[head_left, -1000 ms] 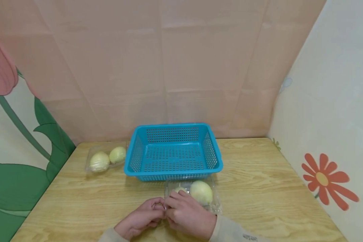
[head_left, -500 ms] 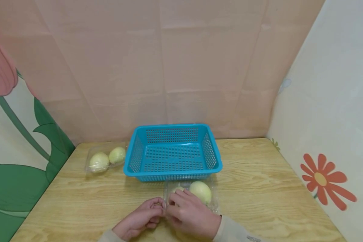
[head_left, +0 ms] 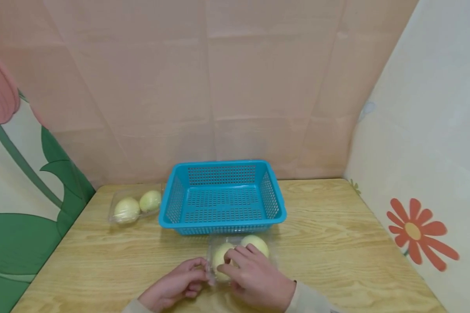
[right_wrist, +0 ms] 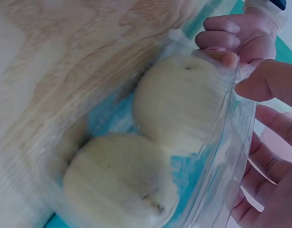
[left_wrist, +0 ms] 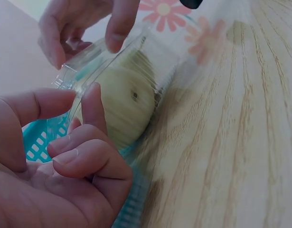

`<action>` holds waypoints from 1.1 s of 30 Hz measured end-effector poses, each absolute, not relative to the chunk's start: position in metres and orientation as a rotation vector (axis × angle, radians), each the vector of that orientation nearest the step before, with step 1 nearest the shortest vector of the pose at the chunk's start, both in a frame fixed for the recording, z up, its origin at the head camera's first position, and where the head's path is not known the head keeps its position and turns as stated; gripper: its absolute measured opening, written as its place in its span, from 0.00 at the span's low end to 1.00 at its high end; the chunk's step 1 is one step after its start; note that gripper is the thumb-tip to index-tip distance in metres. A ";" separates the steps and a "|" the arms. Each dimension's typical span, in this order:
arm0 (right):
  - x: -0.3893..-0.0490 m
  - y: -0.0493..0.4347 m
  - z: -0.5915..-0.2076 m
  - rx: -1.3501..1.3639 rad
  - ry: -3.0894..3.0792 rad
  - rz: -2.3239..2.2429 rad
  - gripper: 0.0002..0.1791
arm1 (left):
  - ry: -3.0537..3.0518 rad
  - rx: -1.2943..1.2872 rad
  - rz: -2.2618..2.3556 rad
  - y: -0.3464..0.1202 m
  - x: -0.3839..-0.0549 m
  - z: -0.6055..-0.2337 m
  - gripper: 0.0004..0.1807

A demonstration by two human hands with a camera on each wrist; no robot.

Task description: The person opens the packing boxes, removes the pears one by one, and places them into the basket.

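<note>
A clear plastic clamshell box (right_wrist: 231,142) holds two pale yellow round fruits (head_left: 254,244), just in front of the blue basket. With thumb and forefinger, my left hand (head_left: 180,280) pinches the box's left front edge; its other fingers are curled. My right hand (head_left: 260,278) bends over the box from the right, thumb and fingers apart. In the right wrist view its thumb touches the rim, and its fingers lie along the outer side. Both fruits (right_wrist: 122,180) show through the plastic there, while the left wrist view gives a fruit (left_wrist: 122,104) close up.
A blue perforated basket (head_left: 222,225) stands behind the box, with nothing in it. To its left, a second clear box (head_left: 117,195) contains two similar fruits. The wooden table (head_left: 329,243) ends at a pink backdrop (head_left: 235,87).
My right hand has shifted slightly right and its thumb has parted from the fingers, uncovering more of the left fruit. The box has shifted a little left. My left hand keeps its pinch.
</note>
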State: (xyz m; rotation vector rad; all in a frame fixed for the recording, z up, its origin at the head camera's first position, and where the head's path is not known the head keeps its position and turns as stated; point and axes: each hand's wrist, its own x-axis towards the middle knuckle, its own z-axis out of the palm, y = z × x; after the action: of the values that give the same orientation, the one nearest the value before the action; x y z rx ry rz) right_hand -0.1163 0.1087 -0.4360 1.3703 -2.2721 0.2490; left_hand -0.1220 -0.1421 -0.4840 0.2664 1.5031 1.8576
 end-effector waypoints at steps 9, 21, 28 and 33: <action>-0.115 0.115 -0.437 1.325 -2.259 0.230 0.23 | 1.470 0.276 1.856 -0.146 -0.120 -0.482 0.04; -0.114 0.117 -0.432 1.271 -2.238 0.149 0.17 | 1.478 0.329 1.849 -0.147 -0.120 -0.482 0.03; -0.117 0.116 -0.429 1.247 -2.193 0.135 0.14 | 1.500 0.322 1.834 -0.147 -0.121 -0.482 0.05; -0.119 0.114 -0.427 1.254 -2.207 0.119 0.14 | 1.522 0.306 1.821 -0.148 -0.122 -0.481 0.05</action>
State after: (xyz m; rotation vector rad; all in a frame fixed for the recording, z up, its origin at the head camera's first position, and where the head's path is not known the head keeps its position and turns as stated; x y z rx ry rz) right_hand -0.1187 0.1145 -0.4274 1.2541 -2.2065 0.1189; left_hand -0.1215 -0.1477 -0.4808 0.3063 1.5224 1.8207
